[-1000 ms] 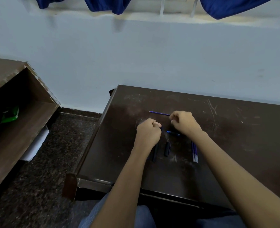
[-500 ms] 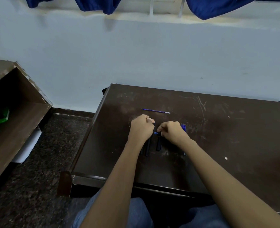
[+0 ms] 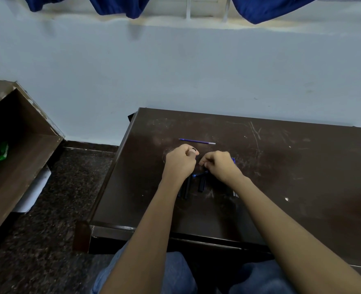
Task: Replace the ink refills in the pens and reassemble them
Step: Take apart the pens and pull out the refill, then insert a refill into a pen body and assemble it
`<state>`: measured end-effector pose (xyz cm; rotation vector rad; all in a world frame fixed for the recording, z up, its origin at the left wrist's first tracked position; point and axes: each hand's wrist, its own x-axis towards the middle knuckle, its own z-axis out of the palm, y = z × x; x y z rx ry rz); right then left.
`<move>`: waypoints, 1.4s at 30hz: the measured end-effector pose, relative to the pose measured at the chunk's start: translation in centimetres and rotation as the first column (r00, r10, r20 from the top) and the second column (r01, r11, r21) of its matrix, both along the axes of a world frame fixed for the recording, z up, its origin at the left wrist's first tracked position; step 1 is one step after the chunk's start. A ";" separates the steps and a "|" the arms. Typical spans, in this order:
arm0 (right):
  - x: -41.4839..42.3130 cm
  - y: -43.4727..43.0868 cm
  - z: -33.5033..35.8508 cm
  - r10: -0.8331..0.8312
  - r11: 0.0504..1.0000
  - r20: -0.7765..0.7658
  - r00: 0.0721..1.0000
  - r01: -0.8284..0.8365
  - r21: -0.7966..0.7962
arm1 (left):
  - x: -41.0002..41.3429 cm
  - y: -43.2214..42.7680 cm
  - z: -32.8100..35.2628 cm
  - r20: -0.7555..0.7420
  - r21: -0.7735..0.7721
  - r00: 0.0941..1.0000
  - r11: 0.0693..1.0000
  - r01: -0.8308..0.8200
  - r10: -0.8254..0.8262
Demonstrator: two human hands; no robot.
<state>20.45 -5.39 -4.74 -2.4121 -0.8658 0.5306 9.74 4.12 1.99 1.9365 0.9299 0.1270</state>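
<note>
Pens lie in pieces on the dark table (image 3: 281, 166), so most of the task looks undone: black barrels (image 3: 202, 184) just short of the lone refill (image 3: 197, 141), none visibly reassembled. Left hand (image 3: 180, 164), nearer than that refill, is fisted around a small dark part (image 3: 193, 149). Right hand (image 3: 221, 166) beside it is curled; what it pinches, I cannot tell.

A dark wooden table (image 3: 302, 166) is seen under the hands, its top a little shiny, scratched and scuffed. Just past the hands, a thin blue plastic refill (image 3: 196, 141) with a pale tip is laid. Below the hands, matt black pen pieces (image 3: 201, 184) are found. Left of the hands, rough speckled stone floor (image 3: 58, 198) is seen.
</note>
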 end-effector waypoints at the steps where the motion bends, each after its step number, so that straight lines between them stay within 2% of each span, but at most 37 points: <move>1: 0.5 -0.3 0.4 -0.076 0.997 0.008 0.997 0.076 0.031 | -0.1 0.0 0.0 0.009 0.004 1.000 1.000 0.004 -0.004; 4: 2.3 -2.0 2.0 -0.347 0.935 -0.041 0.937 0.349 0.061 | -0.1 -0.2 -0.1 0.014 0.014 1.000 1.000 0.017 -0.017; 8: 3.1 -4.2 3.2 -0.448 0.887 -0.035 0.894 0.439 -0.141 | 0.1 -0.5 0.0 -0.031 0.027 0.998 0.998 0.060 -0.059; 16: 0.1 -4.7 1.4 -0.397 0.866 0.071 0.915 0.399 -0.301 | 0.4 -1.2 -0.2 -0.028 0.007 0.996 0.996 0.085 -0.085; 21: -0.2 -4.3 1.4 -0.352 0.860 0.150 0.924 0.383 -0.338 | 0.5 -1.2 -0.5 -0.028 0.023 0.995 0.995 0.097 -0.096; 27: -0.4 -3.9 1.0 -0.343 0.861 0.133 0.930 0.368 -0.353 | 0.6 -1.2 -0.6 -0.030 0.040 0.994 0.993 0.107 -0.106; 31: -0.4 -3.6 1.0 -0.344 0.871 0.069 0.936 0.346 -0.348 | 0.6 -1.3 -0.7 -0.018 0.044 0.994 0.993 0.109 -0.109; 33: -0.1 -3.5 0.9 -0.377 0.896 -0.029 0.926 0.356 -0.267 | 0.6 -1.4 -0.7 -0.011 0.020 0.996 0.995 0.094 -0.093; 35: 0.3 -3.1 1.4 -0.433 0.901 -0.173 0.885 0.428 -0.069 | 0.5 -1.4 -0.7 -0.010 -0.013 0.997 0.996 0.083 -0.083; 36: 0.5 -2.8 1.9 -0.449 0.875 -0.268 0.852 0.480 0.062 | 0.5 -1.4 -0.6 -0.017 -0.025 0.996 0.996 0.089 -0.090; 39: 0.9 -2.3 3.8 -0.371 0.662 -0.582 0.723 0.646 0.380 | 0.3 -1.6 -0.2 -0.050 -0.067 0.992 0.991 0.115 -0.118; 40: 0.9 -2.3 4.3 -0.335 0.607 -0.605 0.722 0.657 0.447 | 0.3 -1.7 -0.1 -0.052 -0.087 0.991 0.989 0.117 -0.122; 42: 0.8 -2.3 5.1 -0.319 0.569 -0.540 0.779 0.613 0.548 | 0.3 -1.8 0.0 -0.046 -0.115 0.991 0.986 0.117 -0.123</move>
